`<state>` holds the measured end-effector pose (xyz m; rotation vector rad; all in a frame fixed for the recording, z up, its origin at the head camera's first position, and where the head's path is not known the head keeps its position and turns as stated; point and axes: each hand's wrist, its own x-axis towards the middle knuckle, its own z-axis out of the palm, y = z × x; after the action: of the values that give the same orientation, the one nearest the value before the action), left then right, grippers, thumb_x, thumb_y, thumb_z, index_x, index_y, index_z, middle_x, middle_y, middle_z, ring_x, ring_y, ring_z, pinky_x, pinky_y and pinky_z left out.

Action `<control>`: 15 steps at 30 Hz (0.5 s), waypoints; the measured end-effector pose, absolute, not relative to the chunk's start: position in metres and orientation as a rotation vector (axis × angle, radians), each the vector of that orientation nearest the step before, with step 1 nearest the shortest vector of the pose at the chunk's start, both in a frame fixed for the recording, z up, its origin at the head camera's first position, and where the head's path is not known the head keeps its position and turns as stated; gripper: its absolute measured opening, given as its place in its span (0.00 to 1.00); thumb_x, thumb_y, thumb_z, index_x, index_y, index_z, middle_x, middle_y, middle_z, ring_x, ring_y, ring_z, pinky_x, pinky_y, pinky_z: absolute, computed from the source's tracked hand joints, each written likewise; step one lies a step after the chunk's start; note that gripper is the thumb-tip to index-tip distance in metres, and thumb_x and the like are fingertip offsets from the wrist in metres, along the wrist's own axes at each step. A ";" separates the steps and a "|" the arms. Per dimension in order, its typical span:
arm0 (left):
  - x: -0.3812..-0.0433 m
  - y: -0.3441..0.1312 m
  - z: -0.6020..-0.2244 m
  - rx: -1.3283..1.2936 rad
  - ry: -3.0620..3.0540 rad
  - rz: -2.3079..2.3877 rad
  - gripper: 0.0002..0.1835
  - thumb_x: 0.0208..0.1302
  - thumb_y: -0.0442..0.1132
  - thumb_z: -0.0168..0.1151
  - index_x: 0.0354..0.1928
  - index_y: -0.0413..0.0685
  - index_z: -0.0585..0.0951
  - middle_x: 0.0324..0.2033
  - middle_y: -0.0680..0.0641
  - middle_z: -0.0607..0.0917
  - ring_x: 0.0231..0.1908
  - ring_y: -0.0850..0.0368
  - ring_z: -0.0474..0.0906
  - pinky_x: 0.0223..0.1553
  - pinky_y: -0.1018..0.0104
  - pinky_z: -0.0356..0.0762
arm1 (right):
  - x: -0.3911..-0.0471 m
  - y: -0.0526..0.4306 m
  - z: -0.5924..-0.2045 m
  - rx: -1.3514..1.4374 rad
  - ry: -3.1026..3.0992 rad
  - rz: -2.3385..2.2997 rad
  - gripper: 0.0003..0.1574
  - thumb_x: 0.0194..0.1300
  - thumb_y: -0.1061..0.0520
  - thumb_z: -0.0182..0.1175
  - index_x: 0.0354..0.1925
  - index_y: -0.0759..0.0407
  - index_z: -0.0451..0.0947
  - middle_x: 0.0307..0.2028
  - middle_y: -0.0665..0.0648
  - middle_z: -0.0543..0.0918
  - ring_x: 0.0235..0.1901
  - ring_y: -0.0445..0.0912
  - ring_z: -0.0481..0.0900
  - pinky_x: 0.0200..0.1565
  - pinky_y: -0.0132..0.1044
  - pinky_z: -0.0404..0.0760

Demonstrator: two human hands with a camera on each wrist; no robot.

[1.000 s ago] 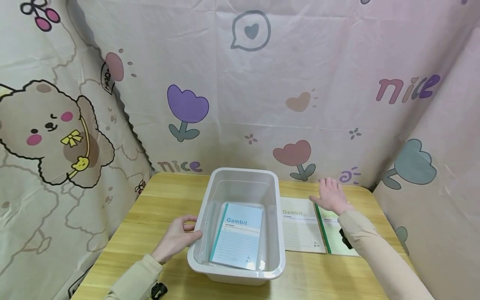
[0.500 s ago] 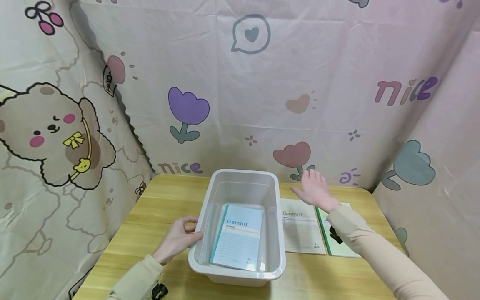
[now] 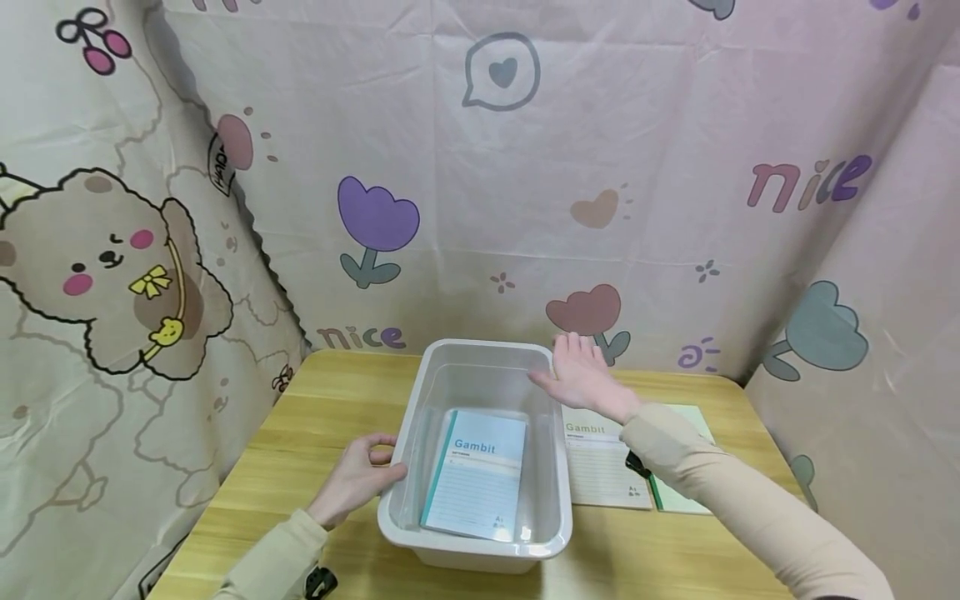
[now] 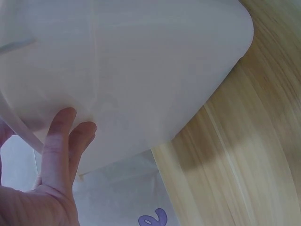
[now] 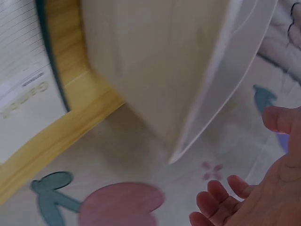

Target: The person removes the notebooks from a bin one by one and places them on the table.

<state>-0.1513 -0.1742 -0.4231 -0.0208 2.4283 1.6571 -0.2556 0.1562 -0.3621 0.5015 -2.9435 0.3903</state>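
Here, the left hand (image 3: 356,475) pinches the bin's left rim (image 3: 414,400)

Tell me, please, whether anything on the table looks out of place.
Nothing visible looks spilled or damaged; only the blue notebook appears slightly skewed inside the gray bin, not quite parallel to its walls.

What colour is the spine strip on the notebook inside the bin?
The notebook has a teal spine strip, seen best in the head view.
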 end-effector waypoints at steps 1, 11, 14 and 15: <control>-0.151 -0.174 -0.423 -0.014 2.425 1.657 0.27 0.58 0.29 0.63 0.59 0.25 0.72 0.48 0.25 0.85 0.43 0.39 0.88 0.38 0.54 0.91 | -0.255 0.151 -0.360 0.518 -2.947 0.380 0.43 0.66 0.36 0.58 0.57 0.73 0.68 0.49 0.70 0.74 0.50 0.64 0.71 0.45 0.49 0.70; -0.151 -0.172 -0.423 -0.041 2.451 1.658 0.26 0.57 0.28 0.64 0.58 0.26 0.73 0.48 0.26 0.85 0.42 0.42 0.88 0.37 0.54 0.91 | -0.254 0.098 -0.354 0.602 -3.024 0.244 0.46 0.65 0.33 0.58 0.60 0.71 0.67 0.48 0.65 0.73 0.48 0.57 0.69 0.45 0.45 0.71; -0.152 -0.172 -0.423 -0.032 2.453 1.656 0.26 0.57 0.28 0.64 0.58 0.26 0.73 0.48 0.25 0.85 0.42 0.42 0.88 0.37 0.53 0.91 | -0.259 0.081 -0.362 0.623 -3.052 0.229 0.45 0.66 0.32 0.57 0.58 0.69 0.67 0.47 0.64 0.72 0.48 0.56 0.69 0.46 0.45 0.72; -0.152 -0.172 -0.424 -0.024 2.451 1.655 0.26 0.57 0.28 0.64 0.58 0.25 0.73 0.48 0.25 0.85 0.43 0.41 0.88 0.37 0.54 0.91 | -0.260 0.075 -0.366 0.625 -3.067 0.223 0.44 0.66 0.31 0.56 0.58 0.69 0.67 0.47 0.63 0.72 0.48 0.56 0.69 0.48 0.45 0.72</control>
<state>-0.1517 -0.1719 -0.4239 -0.0243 2.4506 1.6553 -0.2605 0.0748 -0.3656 0.6254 -3.0670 0.2234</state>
